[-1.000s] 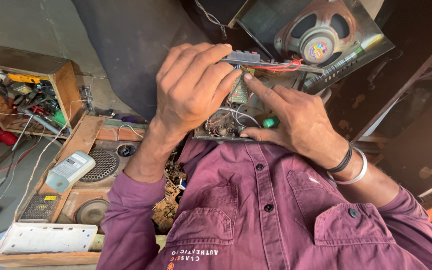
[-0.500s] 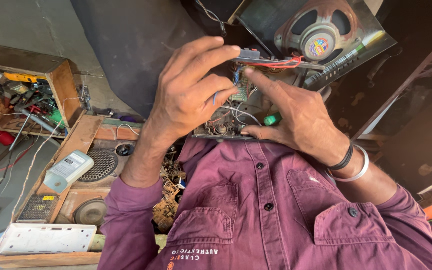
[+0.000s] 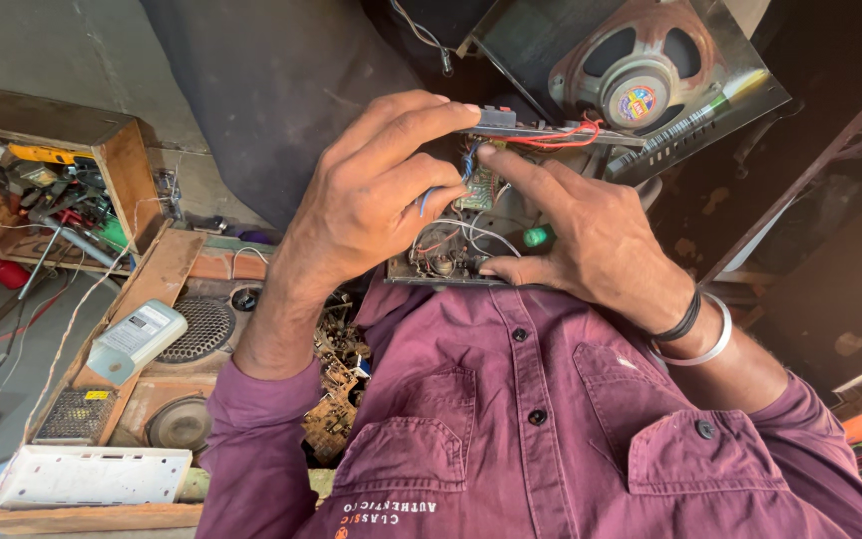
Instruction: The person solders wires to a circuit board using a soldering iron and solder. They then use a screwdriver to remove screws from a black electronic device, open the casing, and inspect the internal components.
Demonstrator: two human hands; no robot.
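Left hand (image 3: pixel 371 205) has lifted, fingertips now pinching the board (image 3: pixel 471 190) edge below the speaker (image 3: pixel 641 95); right hand (image 3: pixel 581 235) braces it, fingers spread. Loose wires (image 3: pixel 561 138) could snag and tear

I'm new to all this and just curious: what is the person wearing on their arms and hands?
Both hands are bare, no gloves. The left hand comes out of a maroon shirt sleeve with a buttoned cuff look. The right hand has a black band and a silver bangle at the wrist.
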